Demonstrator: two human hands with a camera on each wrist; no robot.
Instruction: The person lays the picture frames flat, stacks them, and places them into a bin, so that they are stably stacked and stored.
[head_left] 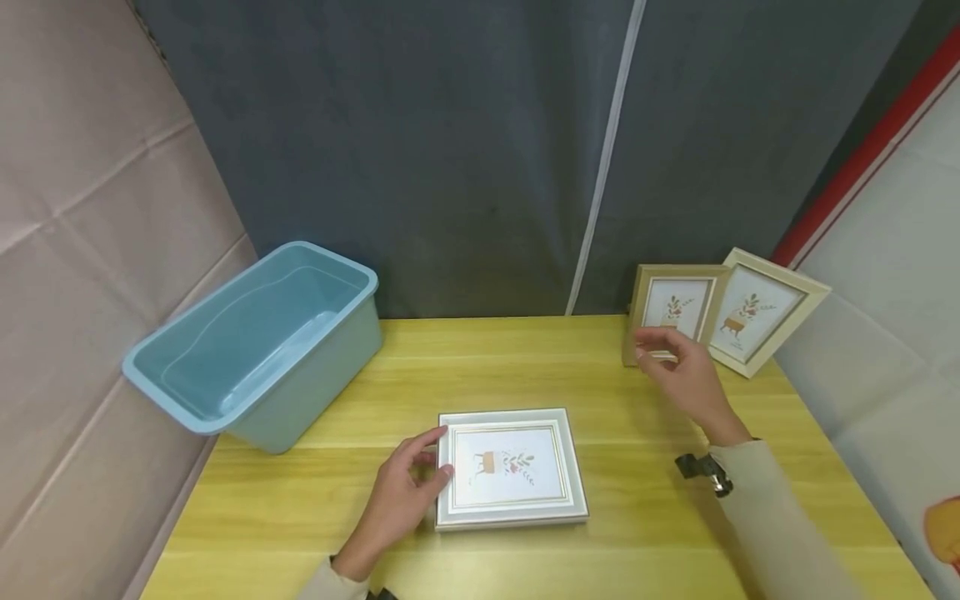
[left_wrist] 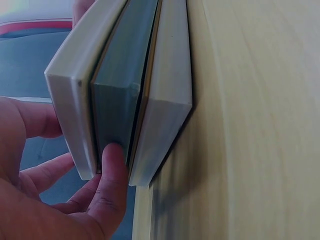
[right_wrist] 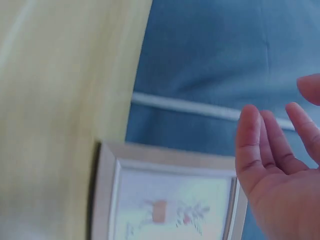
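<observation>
A stack of picture frames lies flat on the table, with a white picture frame (head_left: 512, 507) on top. The left wrist view shows a blue-green picture frame (left_wrist: 118, 100) beneath it and another pale picture frame (left_wrist: 167, 65) at the bottom. My left hand (head_left: 399, 496) touches the stack's left side, and one fingertip (left_wrist: 114, 152) rests on the middle frame's edge. My right hand (head_left: 686, 375), holding nothing, hovers before a tan picture frame (head_left: 641, 304) that stands upright at the back right. Its fingers are slightly bent, apart from the thumb.
A pale picture frame (head_left: 787, 329) leans tilted beside the tan one, partly behind it. On the left stands a blue plastic bin (head_left: 322, 367). Dark cloth (head_left: 420, 167) closes off the back of the wooden table (head_left: 480, 367).
</observation>
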